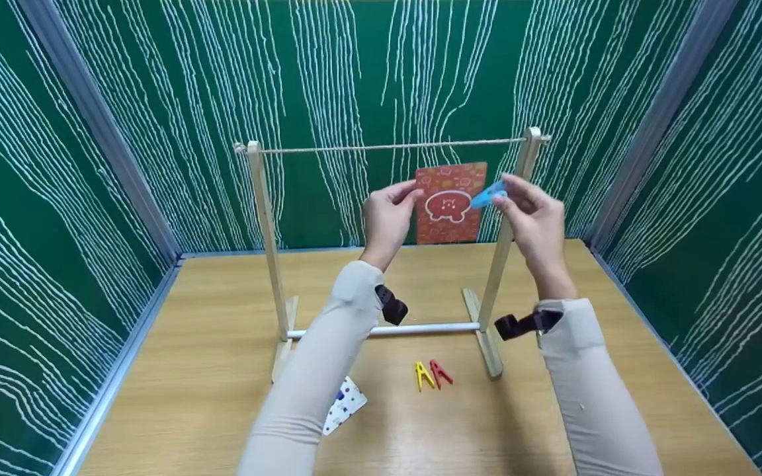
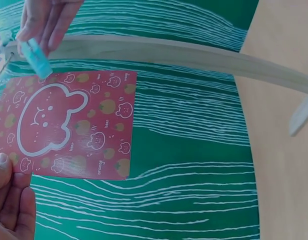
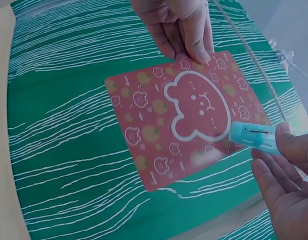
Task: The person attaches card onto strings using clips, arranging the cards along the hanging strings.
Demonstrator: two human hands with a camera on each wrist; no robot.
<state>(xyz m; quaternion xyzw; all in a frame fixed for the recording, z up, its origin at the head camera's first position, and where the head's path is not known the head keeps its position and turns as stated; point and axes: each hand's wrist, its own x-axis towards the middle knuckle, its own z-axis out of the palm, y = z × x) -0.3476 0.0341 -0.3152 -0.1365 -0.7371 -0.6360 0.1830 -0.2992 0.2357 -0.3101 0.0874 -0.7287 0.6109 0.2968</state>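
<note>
over there on the table (image 1: 182, 396) stands a rack (image 1: 264, 244), a cord (image 1: 387, 146) across its top, a card (image 1: 447, 228) between the left hand (image 1: 386, 215) and the clothespin (image 1: 489, 196) in the right hand (image 1: 538, 218), and before the rack's lower bar (image 1: 430, 328) a second card (image 1: 346, 406) lies left of two side-by-side clothespins (image 1: 436, 370).

Head cam high, facing forward-down, farthest off; wrist cams close, facing green wall (image 1: 374, 79), both sharing red card (image 2: 76, 125), left wrist view's 9 o'clock.
</note>
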